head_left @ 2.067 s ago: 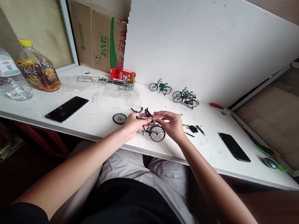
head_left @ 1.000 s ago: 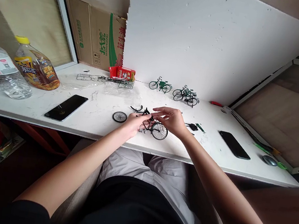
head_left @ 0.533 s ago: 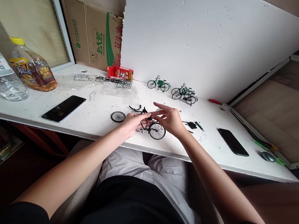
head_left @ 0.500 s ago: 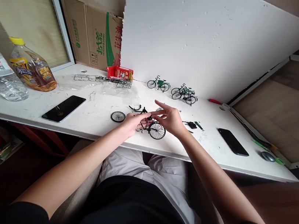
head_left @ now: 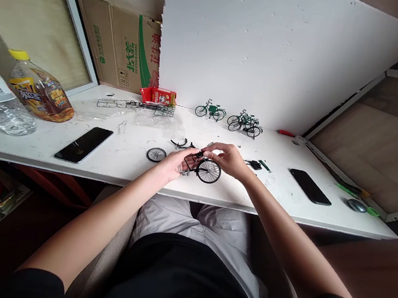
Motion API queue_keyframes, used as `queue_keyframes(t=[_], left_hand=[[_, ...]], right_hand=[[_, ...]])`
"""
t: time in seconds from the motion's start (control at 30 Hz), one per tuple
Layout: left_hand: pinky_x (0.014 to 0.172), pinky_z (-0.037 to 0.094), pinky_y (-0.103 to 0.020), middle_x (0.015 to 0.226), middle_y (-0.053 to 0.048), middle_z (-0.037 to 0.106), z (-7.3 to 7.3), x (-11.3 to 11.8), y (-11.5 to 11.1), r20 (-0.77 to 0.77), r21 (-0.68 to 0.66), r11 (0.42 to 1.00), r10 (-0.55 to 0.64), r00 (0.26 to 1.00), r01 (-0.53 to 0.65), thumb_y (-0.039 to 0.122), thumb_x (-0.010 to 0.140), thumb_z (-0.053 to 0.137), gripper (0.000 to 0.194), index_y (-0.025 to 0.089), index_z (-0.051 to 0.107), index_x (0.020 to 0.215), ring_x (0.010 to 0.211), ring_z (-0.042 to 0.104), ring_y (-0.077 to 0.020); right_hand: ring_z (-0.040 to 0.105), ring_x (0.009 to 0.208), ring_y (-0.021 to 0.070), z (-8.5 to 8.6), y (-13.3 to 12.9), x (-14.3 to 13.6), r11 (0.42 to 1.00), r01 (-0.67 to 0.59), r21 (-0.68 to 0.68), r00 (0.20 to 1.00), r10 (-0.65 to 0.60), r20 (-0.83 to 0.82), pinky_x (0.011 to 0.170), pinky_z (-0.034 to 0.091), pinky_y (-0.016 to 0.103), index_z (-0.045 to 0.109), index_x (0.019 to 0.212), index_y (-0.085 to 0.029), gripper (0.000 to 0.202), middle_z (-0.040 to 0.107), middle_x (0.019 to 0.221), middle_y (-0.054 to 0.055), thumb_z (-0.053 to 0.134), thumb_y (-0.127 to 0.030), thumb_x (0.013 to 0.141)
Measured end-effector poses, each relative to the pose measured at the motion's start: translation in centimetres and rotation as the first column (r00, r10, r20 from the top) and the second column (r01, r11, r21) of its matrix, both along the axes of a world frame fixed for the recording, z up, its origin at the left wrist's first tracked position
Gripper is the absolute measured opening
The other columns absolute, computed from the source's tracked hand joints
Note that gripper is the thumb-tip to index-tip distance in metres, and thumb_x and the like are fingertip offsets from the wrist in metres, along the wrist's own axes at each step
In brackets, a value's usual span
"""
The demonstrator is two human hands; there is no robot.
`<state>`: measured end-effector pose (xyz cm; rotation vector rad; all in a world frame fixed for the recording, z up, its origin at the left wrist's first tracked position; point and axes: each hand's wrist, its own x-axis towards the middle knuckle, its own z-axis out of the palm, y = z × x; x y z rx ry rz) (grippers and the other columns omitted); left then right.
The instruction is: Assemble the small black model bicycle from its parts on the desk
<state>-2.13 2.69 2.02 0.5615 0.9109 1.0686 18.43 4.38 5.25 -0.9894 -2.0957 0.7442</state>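
Observation:
A black model bicycle [head_left: 208, 171], with one spoked wheel fitted, is held just above the front of the white table. My left hand [head_left: 175, 162] grips its frame from the left, fingers behind it and thumb on top. My right hand [head_left: 229, 159] pinches at the upper part near the seat, thumb and fingertips together; any small part between them is hidden. A loose spoked wheel [head_left: 156, 154] lies left of my left hand. Behind the hands rests a curved black part [head_left: 178, 142]. Small black and green pieces [head_left: 256, 165] lie right of my right hand.
Assembled model bicycles [head_left: 210, 109] stand at the back by the white board. Plastic part frames [head_left: 134, 106] and a red packet [head_left: 158, 96] lie back left. One phone [head_left: 84, 144] is left, another phone [head_left: 310, 187] right. Two bottles [head_left: 40, 87] occupy the left end.
The outstretched index finger of my right hand has curled down toward the bicycle. My left hand still holds the bicycle, which has barely moved.

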Motion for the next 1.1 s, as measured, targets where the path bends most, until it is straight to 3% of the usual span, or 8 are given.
queue_keyframes(t=[0.33,0.87,1.1], left_hand=[[0.068,0.054,-0.022,0.086,-0.005,0.082,-0.87,-0.10,0.51,0.009,0.005,1.000,0.001,1.000,-0.001,0.018,0.080,0.086,0.010,0.017,0.080,0.089,0.070,0.074,-0.0128],[0.068,0.053,-0.023,0.078,-0.004,0.080,-0.03,0.08,-0.11,-0.031,-0.015,1.000,-0.023,0.999,0.022,0.015,0.083,0.080,0.003,0.016,0.078,0.083,0.065,0.071,-0.0120],[0.068,0.054,-0.023,0.082,-0.005,0.080,-0.50,-0.11,0.03,-0.022,0.009,0.999,-0.032,0.999,0.032,0.016,0.083,0.081,0.004,0.015,0.079,0.086,0.066,0.072,-0.0125]], right_hand=[[0.073,0.089,0.0217,0.02,-0.28,-0.06,0.991,0.011,0.136,0.996,-0.023,0.081,0.067,0.055,0.030,0.084,0.104,-0.020,0.036,0.081,0.104,0.011,0.072,-0.054,0.099],[0.072,0.089,0.0233,0.68,-0.54,-0.13,0.984,-0.061,0.166,0.994,0.044,0.104,0.074,0.060,0.037,0.084,0.097,-0.022,0.032,0.081,0.098,0.011,0.073,-0.051,0.098],[0.072,0.092,0.0230,0.61,-0.44,0.09,0.978,-0.089,0.188,0.989,0.064,0.137,0.078,0.061,0.037,0.084,0.100,-0.023,0.033,0.081,0.100,0.010,0.070,-0.052,0.101]])
